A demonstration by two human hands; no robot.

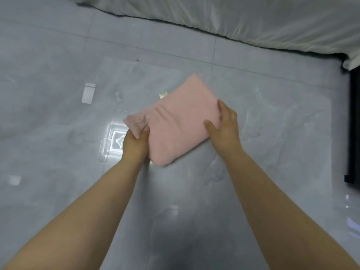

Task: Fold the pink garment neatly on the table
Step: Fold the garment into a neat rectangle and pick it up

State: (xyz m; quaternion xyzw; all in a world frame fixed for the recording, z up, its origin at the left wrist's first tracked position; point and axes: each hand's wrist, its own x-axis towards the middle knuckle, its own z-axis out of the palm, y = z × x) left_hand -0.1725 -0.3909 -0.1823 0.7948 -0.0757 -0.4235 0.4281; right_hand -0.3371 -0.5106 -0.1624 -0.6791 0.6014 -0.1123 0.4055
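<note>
**A:** Position of the pink garment (179, 117)?

**B:** Folded into a compact rectangle. It lies flat, turned at an angle, on the glossy grey tiled surface (58, 133). A small label (163, 94) protrudes at its far left edge.

**A:** Hand status?

**B:** Left hand (136, 145): pinches a loose flap at the garment's left side, thumb on top. Right hand (224, 127): grasps the right edge, thumb on the fabric, forefinger along the edge.

**A:** Surroundings?

**B:** White bedding (233, 16) lies beyond the garment. A black object (353, 133) stands at the right border.
</note>
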